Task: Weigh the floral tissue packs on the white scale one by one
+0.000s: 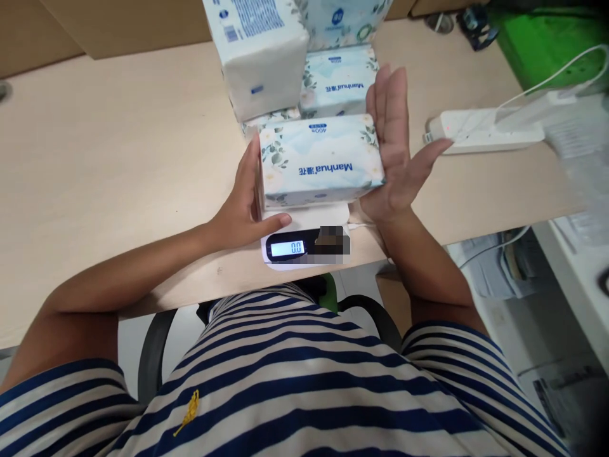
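Tissue pack (pixel 321 162) between two hands (pixel 247 197)

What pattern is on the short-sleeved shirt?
The short-sleeved cotton-look shirt has navy-blue and off-white stripes; best seen in the head view.

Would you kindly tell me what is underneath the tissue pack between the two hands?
Under the tissue pack is a white scale; its near part shows, with a lit display reading 0.0. The pack covers the rest, so I cannot tell whether it touches the scale.
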`<state>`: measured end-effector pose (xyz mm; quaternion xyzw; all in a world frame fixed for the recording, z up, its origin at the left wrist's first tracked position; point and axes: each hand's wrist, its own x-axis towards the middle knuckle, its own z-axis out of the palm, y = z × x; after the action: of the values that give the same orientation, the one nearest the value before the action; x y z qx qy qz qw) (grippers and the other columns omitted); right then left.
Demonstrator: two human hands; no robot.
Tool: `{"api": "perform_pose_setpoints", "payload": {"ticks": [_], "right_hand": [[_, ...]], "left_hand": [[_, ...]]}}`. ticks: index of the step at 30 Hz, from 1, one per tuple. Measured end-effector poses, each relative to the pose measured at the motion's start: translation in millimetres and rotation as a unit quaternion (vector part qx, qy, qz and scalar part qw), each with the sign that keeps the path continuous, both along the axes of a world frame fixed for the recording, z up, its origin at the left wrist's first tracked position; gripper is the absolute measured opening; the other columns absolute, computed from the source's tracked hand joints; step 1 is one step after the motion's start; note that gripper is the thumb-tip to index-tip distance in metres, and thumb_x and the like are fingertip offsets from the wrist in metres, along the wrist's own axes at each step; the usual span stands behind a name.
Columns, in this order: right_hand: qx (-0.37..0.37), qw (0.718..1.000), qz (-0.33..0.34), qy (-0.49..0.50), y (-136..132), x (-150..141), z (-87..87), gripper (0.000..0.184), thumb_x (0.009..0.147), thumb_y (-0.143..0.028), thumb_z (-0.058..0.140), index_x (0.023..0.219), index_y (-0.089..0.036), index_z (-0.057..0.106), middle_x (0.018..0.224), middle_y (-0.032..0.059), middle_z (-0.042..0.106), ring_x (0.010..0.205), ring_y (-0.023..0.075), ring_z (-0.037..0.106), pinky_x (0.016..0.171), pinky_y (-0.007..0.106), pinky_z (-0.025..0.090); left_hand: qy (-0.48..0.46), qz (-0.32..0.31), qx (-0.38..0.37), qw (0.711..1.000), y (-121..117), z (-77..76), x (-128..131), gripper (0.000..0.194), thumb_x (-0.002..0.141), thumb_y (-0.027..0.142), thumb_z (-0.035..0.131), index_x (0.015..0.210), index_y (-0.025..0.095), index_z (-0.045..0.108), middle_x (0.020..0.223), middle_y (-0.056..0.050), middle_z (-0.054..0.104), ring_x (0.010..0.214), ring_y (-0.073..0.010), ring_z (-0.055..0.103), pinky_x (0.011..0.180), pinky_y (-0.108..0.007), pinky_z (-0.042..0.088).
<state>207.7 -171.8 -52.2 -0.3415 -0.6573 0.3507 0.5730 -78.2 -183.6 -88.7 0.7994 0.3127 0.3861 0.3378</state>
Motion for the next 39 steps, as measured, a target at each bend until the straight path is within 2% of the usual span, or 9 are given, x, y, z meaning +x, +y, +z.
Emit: {"api": "perform_pose_setpoints", "payload": {"ticks": [4,8,12,19,23,26,31,35,39], "right_hand": [[0.043,0.998,0.043,-0.009,-6,-12,-4.3,0.084,0.092,-0.100,0.018,0.166,-0.064,0.037,0.181,-0.0261,0.033,0.179,0.0222,0.009,0.151,0.054,0.008],[0.047,0.997,0.062,-0.008,-1,-5,-13.6,0.093,0.087,-0.104,0.018,0.170,-0.062,0.031,0.184,-0.0197,0.030,0.179,0.0303,0.009,0.148,0.065,0.011],[0.020,0.998,0.044,-0.028,3,-6,-22.2,0.109,0.079,-0.110,0.019,0.174,-0.056,0.024,0.186,-0.0157,0.025,0.179,0.0317,0.008,0.148,0.063,0.014],[0.022,0.999,0.042,-0.017,6,-16,-25.0,0.111,0.079,-0.111,0.016,0.172,-0.053,0.031,0.186,-0.0171,0.025,0.180,0.0294,0.004,0.149,0.055,0.010],[0.039,0.998,0.047,0.024,0,-11,-17.7,0.105,0.083,-0.108,0.024,0.171,-0.052,0.035,0.186,-0.0116,0.029,0.178,0.0339,0.016,0.145,0.066,0.018],[0.049,0.996,0.014,0.069,-2,-3,-16.5,0.088,0.090,-0.102,0.028,0.166,-0.060,0.042,0.183,-0.0117,0.038,0.174,0.0336,0.030,0.140,0.072,0.026],[-0.012,0.996,0.024,0.084,-3,1,-19.0,0.088,0.084,-0.105,0.037,0.161,-0.063,0.050,0.180,-0.0080,0.044,0.167,0.0382,0.043,0.135,0.075,0.035],[-0.030,0.997,0.021,0.075,-6,1,-18.7,0.088,0.083,-0.105,0.039,0.159,-0.063,0.052,0.178,-0.0080,0.046,0.163,0.0415,0.048,0.131,0.075,0.041],[-0.031,0.997,0.002,0.069,-1,5,-23.7,0.086,0.083,-0.105,0.041,0.157,-0.064,0.055,0.174,-0.0055,0.050,0.159,0.0458,0.052,0.123,0.079,0.046]], "left_hand": [[-0.011,-0.018,-0.002,1.000,1,-5.2,-7,0.135,0.081,0.078,0.086,0.174,0.056,-0.010,0.187,0.000,0.007,0.175,-0.0449,0.016,0.142,-0.065,0.027],[-0.018,-0.028,-0.027,0.999,2,-8.9,-13,0.142,0.077,0.075,0.091,0.174,0.056,-0.011,0.183,-0.004,0.012,0.172,-0.0452,0.023,0.141,-0.067,0.032],[-0.011,-0.030,-0.030,0.999,0,-8.5,-13,0.148,0.077,0.072,0.094,0.173,0.055,-0.018,0.183,-0.006,0.012,0.172,-0.0448,0.023,0.142,-0.070,0.027],[-0.022,-0.016,-0.034,0.999,2,-14.1,-17,0.154,0.071,0.069,0.099,0.171,0.058,-0.018,0.187,-0.004,0.000,0.174,-0.0482,0.014,0.142,-0.073,0.021],[-0.036,0.033,-0.100,0.994,-16,4.9,-29,0.148,0.074,0.062,0.100,0.173,0.057,-0.009,0.189,-0.005,0.004,0.174,-0.0469,0.022,0.138,-0.072,0.032],[-0.063,0.088,-0.194,0.975,-46,32.5,-49,0.139,0.073,0.056,0.101,0.176,0.051,0.009,0.185,-0.008,0.028,0.170,-0.0432,0.036,0.136,-0.068,0.040],[-0.167,0.172,-0.308,0.921,-77,67.8,-103,0.108,0.070,0.047,0.102,0.164,0.035,0.050,0.164,-0.013,0.063,0.155,-0.0443,0.059,0.133,-0.065,0.049],[-0.196,0.246,-0.319,0.894,-52,67.6,-155,0.082,0.067,0.050,0.103,0.135,0.022,0.068,0.142,-0.016,0.078,0.145,-0.0462,0.067,0.130,-0.063,0.053],[-0.171,0.305,-0.296,0.889,0,61.2,-194,0.096,0.058,0.055,0.107,0.136,0.020,0.062,0.153,-0.021,0.070,0.153,-0.0455,0.061,0.134,-0.062,0.046]]}}
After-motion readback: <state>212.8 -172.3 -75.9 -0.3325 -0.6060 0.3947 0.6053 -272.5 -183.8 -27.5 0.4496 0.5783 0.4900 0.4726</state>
